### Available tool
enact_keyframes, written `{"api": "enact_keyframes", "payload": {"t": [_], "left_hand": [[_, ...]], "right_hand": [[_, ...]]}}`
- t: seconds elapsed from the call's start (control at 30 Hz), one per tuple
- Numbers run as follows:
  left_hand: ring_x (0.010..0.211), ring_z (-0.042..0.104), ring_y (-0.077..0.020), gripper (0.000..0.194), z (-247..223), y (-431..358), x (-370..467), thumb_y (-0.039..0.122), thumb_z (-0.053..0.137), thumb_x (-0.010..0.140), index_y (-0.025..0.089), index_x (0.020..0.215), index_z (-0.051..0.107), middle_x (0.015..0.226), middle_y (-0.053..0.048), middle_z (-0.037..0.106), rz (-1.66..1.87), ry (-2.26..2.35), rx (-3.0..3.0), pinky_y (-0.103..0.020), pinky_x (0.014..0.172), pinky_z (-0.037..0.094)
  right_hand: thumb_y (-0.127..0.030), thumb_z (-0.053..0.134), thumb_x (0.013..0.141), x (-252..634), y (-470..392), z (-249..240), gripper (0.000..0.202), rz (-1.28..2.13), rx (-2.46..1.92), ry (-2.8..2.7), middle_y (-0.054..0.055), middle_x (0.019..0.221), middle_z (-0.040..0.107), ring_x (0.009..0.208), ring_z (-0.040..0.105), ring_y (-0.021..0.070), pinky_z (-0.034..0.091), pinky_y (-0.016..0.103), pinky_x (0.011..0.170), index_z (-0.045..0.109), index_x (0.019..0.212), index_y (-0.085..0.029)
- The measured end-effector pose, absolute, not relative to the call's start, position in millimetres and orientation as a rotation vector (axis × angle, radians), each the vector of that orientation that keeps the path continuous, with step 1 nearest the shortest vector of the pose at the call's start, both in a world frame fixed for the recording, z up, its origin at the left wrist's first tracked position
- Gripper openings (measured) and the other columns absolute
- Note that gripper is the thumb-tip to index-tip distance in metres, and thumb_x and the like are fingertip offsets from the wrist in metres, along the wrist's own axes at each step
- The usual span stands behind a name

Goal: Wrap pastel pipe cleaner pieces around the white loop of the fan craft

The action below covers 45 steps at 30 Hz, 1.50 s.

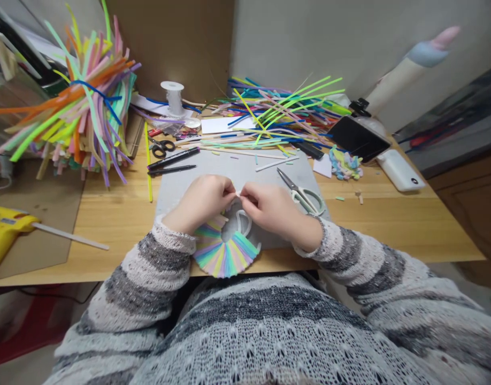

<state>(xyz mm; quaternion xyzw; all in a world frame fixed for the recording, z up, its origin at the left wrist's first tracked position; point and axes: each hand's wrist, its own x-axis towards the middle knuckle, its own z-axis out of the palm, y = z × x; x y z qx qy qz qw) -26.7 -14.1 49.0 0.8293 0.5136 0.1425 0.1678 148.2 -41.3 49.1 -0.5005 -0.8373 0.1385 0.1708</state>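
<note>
My left hand (207, 200) and my right hand (269, 208) meet over the grey mat (189, 190). Both pinch a short white pipe cleaner (238, 193) between their fingertips; most of it is hidden by the fingers. Just below them lies a ring-shaped fan of pastel pipe cleaners (227, 256) in yellow, pink, purple, blue and green, at the mat's near edge. A white loop (243, 222) stands out from its open middle. My left wrist covers part of the fan's left side. Scissors with pale green handles (304, 195) rest beside my right hand.
A bound bundle of colourful pipe cleaners (85, 107) stands at the left, with loose pipe cleaners (285, 112) at the back. Black pens (173, 159), small black scissors (162, 148) and a wire spool (174, 99) lie nearby. A yellow glue gun (8, 230) is far left, a phone (360, 138) right.
</note>
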Motion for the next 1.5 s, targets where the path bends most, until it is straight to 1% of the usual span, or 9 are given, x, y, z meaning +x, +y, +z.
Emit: {"api": "enact_keyframes", "payload": {"t": [0.13,0.3,0.4,0.5,0.63,0.8,1.07,1.33,1.5], "left_hand": [[0.060,0.058,-0.0155,0.019,48,-13,-27,0.027,0.056,0.079,0.017,0.077,0.071,0.070,-0.006,0.070,0.430,1.461,2.312,-0.026,0.057,0.036],[0.059,0.058,-0.0147,0.019,45,-11,-29,0.031,0.058,0.080,0.016,0.077,0.071,0.069,-0.006,0.071,0.468,1.429,2.244,-0.025,0.057,0.037],[0.063,0.060,-0.0154,0.018,45,-9,-31,0.029,0.058,0.079,0.016,0.078,0.071,0.072,-0.005,0.071,0.462,1.404,2.233,-0.025,0.059,0.038],[0.067,0.062,-0.0165,0.017,44,-8,-32,0.026,0.058,0.079,0.016,0.080,0.071,0.075,-0.005,0.072,0.441,1.376,2.226,-0.026,0.062,0.040],[0.069,0.062,-0.0173,0.017,43,-6,-33,0.027,0.058,0.080,0.016,0.081,0.072,0.076,-0.005,0.072,0.446,1.382,2.196,-0.027,0.065,0.041],[0.078,0.064,-0.0178,0.019,41,-6,-32,0.026,0.056,0.081,0.017,0.089,0.071,0.087,-0.005,0.073,0.529,1.335,2.148,-0.028,0.071,0.044],[0.068,0.062,-0.0161,0.023,43,-9,-27,0.033,0.055,0.081,0.016,0.083,0.070,0.076,-0.005,0.071,0.524,1.358,2.127,-0.025,0.061,0.041],[0.064,0.059,-0.0169,0.025,47,-16,-19,0.033,0.052,0.082,0.016,0.080,0.072,0.073,-0.007,0.071,0.453,1.502,2.301,-0.027,0.058,0.037],[0.064,0.059,-0.0174,0.025,46,-16,-17,0.032,0.052,0.082,0.017,0.082,0.072,0.074,-0.007,0.071,0.433,1.518,2.370,-0.027,0.059,0.037]], "right_hand": [[-0.025,0.044,0.090,153,-47,29,0.019,0.433,-1.331,-2.408,0.002,0.073,0.065,0.062,0.052,0.0124,0.027,0.025,0.057,0.062,0.088,-0.018],[-0.025,0.043,0.093,156,-42,9,0.023,0.562,-1.310,-2.312,0.005,0.089,0.068,0.074,0.059,0.0137,0.034,0.024,0.063,0.061,0.106,-0.019],[-0.026,0.043,0.094,157,-40,5,0.026,0.579,-1.310,-2.298,0.004,0.091,0.069,0.074,0.059,0.0133,0.035,0.024,0.064,0.061,0.111,-0.021],[-0.026,0.044,0.093,157,-39,4,0.024,0.543,-1.299,-2.317,0.003,0.086,0.069,0.071,0.058,0.0130,0.035,0.024,0.064,0.065,0.105,-0.021],[-0.028,0.044,0.093,154,-37,3,0.025,0.500,-1.315,-2.340,0.003,0.080,0.069,0.069,0.058,0.0129,0.034,0.024,0.063,0.067,0.093,-0.019],[-0.028,0.047,0.092,151,-34,3,0.023,0.546,-1.347,-2.269,0.004,0.086,0.071,0.074,0.061,0.0135,0.037,0.024,0.066,0.069,0.096,-0.020],[-0.026,0.048,0.089,147,-33,1,0.022,0.588,-1.397,-2.193,0.003,0.080,0.071,0.068,0.060,0.0131,0.037,0.024,0.063,0.069,0.092,-0.019],[-0.026,0.049,0.089,145,-31,1,0.023,0.621,-1.403,-2.181,0.002,0.071,0.067,0.061,0.056,0.0111,0.034,0.023,0.060,0.067,0.080,-0.017],[-0.025,0.049,0.088,146,-31,0,0.022,0.611,-1.417,-2.182,0.002,0.071,0.067,0.061,0.055,0.0114,0.034,0.023,0.060,0.067,0.080,-0.017]]}}
